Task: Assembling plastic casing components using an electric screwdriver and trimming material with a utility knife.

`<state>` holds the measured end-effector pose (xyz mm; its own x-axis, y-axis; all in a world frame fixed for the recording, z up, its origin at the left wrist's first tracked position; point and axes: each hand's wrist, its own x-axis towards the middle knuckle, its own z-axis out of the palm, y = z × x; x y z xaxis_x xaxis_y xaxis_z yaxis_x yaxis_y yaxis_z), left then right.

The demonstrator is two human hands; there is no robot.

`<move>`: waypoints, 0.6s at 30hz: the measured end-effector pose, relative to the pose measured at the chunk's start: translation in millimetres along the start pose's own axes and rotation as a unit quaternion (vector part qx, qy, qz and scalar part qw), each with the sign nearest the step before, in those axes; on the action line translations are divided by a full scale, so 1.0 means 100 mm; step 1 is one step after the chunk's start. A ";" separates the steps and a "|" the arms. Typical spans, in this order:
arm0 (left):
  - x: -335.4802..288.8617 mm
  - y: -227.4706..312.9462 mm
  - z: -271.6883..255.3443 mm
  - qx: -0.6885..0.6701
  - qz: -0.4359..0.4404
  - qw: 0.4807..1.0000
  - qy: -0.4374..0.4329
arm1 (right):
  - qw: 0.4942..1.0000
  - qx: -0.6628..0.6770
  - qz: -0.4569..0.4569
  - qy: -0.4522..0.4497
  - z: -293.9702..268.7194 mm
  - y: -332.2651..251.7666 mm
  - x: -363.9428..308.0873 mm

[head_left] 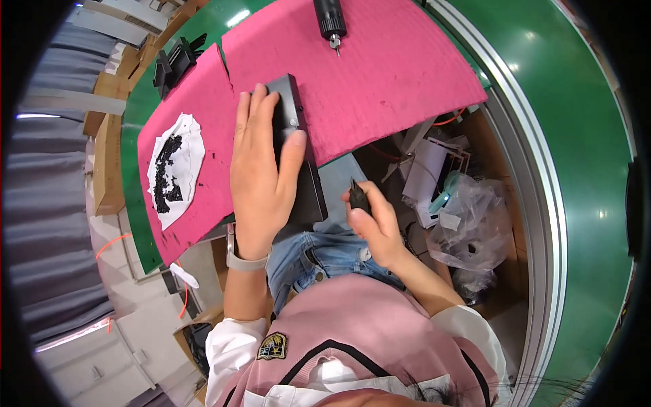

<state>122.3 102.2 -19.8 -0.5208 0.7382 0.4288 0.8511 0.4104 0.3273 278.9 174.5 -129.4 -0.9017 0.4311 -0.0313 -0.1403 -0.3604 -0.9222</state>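
A long black box-like bar lies slanted over the pink mat's near edge, its near end jutting out above my lap. My left hand lies flat along it, fingers stretched out and the thumb apart on its top face. Off to the right of the bar, my right hand is closed around a small dark tool with a pointed tip. That tip points away from me; the tool's exact kind is hidden by the fingers.
The pink mat covers part of a green table. A black screwdriver-like tool lies at the far side. Black scraps sit on white cloth at left. Black parts lie beyond. A plastic bag is below right.
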 end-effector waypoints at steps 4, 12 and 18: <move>-0.02 0.02 0.06 0.012 -0.004 1.000 0.023 | 0.987 -0.094 -0.104 0.082 0.04 0.07 0.04; 0.02 0.02 0.03 -0.003 -0.027 0.999 -0.032 | 0.954 -0.167 -0.249 -0.015 -0.05 -0.02 0.28; -0.04 0.11 0.02 -0.022 -0.067 0.997 -0.031 | 0.959 -0.160 -0.226 -0.057 -0.01 0.02 0.29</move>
<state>133.7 104.8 -20.2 -0.6231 0.7108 0.3264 0.7700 0.4839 0.4159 252.9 187.4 -132.3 -0.8200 0.3833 0.4251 -0.4108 0.1229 -0.9034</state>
